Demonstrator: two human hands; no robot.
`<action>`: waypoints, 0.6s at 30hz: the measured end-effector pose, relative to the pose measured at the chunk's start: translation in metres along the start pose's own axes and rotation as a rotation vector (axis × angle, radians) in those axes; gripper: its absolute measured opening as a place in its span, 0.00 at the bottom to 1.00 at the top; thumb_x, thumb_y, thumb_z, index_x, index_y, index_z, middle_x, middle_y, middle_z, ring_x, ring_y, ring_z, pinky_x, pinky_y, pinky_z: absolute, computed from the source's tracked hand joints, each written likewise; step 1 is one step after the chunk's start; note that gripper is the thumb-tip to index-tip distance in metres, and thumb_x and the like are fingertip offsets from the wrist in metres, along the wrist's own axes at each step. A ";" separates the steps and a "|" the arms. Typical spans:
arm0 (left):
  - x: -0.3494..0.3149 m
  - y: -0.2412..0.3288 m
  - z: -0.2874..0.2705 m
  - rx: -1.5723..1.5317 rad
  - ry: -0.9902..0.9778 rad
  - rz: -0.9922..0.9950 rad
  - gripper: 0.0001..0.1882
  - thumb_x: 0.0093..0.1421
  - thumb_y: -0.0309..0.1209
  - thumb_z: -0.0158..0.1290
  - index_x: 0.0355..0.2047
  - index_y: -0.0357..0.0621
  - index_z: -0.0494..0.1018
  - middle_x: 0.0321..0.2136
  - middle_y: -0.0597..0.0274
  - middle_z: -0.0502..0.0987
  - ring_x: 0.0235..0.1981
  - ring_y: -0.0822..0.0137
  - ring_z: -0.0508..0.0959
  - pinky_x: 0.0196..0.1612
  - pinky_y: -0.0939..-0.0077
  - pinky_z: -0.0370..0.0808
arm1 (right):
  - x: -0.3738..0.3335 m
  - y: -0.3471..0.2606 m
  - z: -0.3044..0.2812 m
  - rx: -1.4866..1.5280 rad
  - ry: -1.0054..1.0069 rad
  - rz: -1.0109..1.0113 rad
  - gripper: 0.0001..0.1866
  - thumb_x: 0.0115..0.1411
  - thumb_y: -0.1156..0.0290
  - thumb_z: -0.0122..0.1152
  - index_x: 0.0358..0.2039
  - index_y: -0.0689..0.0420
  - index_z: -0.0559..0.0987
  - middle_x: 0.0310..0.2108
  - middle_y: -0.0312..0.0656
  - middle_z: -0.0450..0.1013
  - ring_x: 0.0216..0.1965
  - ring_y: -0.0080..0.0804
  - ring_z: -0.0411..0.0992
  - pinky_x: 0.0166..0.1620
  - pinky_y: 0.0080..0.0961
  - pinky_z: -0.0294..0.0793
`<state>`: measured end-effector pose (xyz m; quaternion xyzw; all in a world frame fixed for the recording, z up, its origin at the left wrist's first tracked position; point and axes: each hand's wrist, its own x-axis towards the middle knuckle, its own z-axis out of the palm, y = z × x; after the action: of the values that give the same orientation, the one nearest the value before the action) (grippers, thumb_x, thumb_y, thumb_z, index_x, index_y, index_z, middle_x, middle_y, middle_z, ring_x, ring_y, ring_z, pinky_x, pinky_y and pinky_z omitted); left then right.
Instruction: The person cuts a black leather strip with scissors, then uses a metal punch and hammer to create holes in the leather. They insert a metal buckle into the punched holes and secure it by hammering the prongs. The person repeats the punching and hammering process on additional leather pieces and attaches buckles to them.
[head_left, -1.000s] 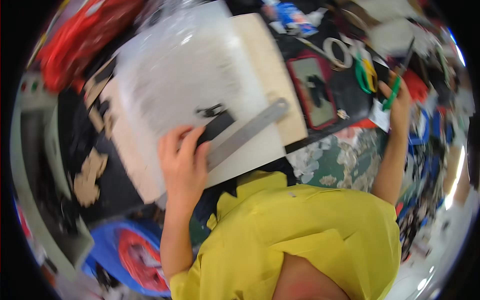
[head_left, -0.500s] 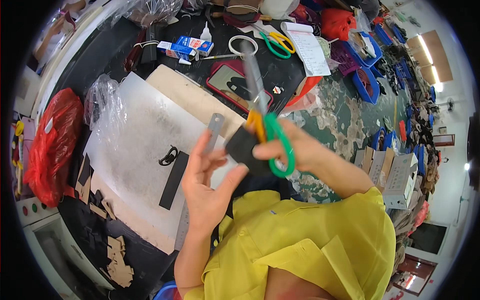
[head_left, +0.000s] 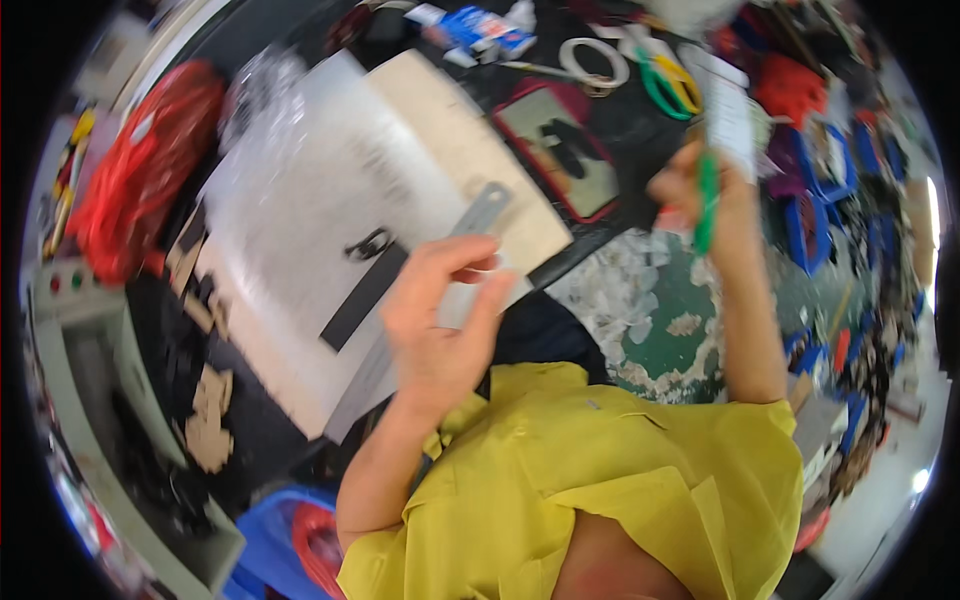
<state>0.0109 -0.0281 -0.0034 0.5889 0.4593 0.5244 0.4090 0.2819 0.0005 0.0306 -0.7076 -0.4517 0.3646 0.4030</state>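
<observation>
1. Left hand [head_left: 440, 325]: half-curled, thumb and fingers apart, nothing visible in the grip. Sits over the long steel ruler [head_left: 365, 385]; can't tell if it touches.
2. Right hand [head_left: 722, 195]: fingers wrapped on the green-handled scissors [head_left: 707, 205], out at the right. Motion blur; blades can't be made out.
3. Ruler runs diagonally under the left hand, across the white, smudged sheet [head_left: 300, 165].
4. Flat black rectangular strip [head_left: 362, 300] lies on that sheet, just left of the left hand. Small looped black cord [head_left: 370, 244] just beyond its upper end.
5. Sheet rests on a pale beige board [head_left: 430, 105], which is on the black counter [head_left: 255, 420].
6. Right of board: red-framed flat rectangular device [head_left: 597, 185]. Farther back: white ring-shaped roll [head_left: 617, 70], second scissors with green and yellow handles [head_left: 655, 85], white paper pad [head_left: 728, 115] just beyond right hand.
7. Left side: shiny red plastic bag [head_left: 150, 170], beige scraps [head_left: 208, 425] nearer the person.
</observation>
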 end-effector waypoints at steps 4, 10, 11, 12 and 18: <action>-0.010 -0.016 -0.076 0.670 0.209 0.059 0.07 0.51 0.19 0.61 0.32 0.38 0.77 0.30 0.56 0.79 0.32 0.61 0.79 0.37 0.72 0.75 | 0.110 0.030 -0.046 -0.917 0.604 -0.697 0.13 0.55 0.67 0.68 0.38 0.56 0.77 0.28 0.38 0.77 0.26 0.22 0.72 0.30 0.21 0.70; -0.031 -0.029 -0.086 1.002 0.064 0.088 0.14 0.48 0.26 0.63 0.37 0.43 0.76 0.30 0.62 0.78 0.37 0.59 0.76 0.45 0.66 0.66 | 0.026 -0.001 0.089 -0.396 -0.248 -0.646 0.15 0.46 0.77 0.69 0.36 0.56 0.77 0.33 0.39 0.78 0.22 0.23 0.69 0.27 0.20 0.69; -0.029 -0.029 -0.084 0.975 0.075 0.081 0.15 0.49 0.24 0.62 0.39 0.44 0.76 0.30 0.64 0.78 0.37 0.61 0.75 0.44 0.67 0.63 | 0.008 -0.001 0.105 -0.349 -0.355 -0.666 0.16 0.46 0.77 0.70 0.36 0.56 0.77 0.34 0.42 0.78 0.24 0.29 0.73 0.28 0.24 0.73; -0.028 -0.028 -0.082 0.963 0.072 0.030 0.15 0.49 0.24 0.62 0.39 0.44 0.76 0.31 0.64 0.78 0.37 0.62 0.75 0.45 0.67 0.63 | -0.001 0.002 0.117 -0.308 -0.410 -0.781 0.17 0.46 0.76 0.71 0.38 0.57 0.77 0.35 0.45 0.77 0.27 0.38 0.77 0.30 0.29 0.76; -0.022 -0.023 -0.085 0.818 0.024 -0.192 0.13 0.50 0.23 0.60 0.38 0.44 0.77 0.31 0.64 0.76 0.38 0.62 0.73 0.46 0.69 0.62 | 0.017 0.020 0.146 -0.295 -0.383 -0.871 0.16 0.44 0.82 0.66 0.36 0.59 0.76 0.30 0.44 0.75 0.29 0.40 0.77 0.31 0.29 0.76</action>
<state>-0.0765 -0.0438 -0.0214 0.6511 0.6873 0.2652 0.1830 0.1660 0.0464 -0.0496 -0.4228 -0.8180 0.2181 0.3233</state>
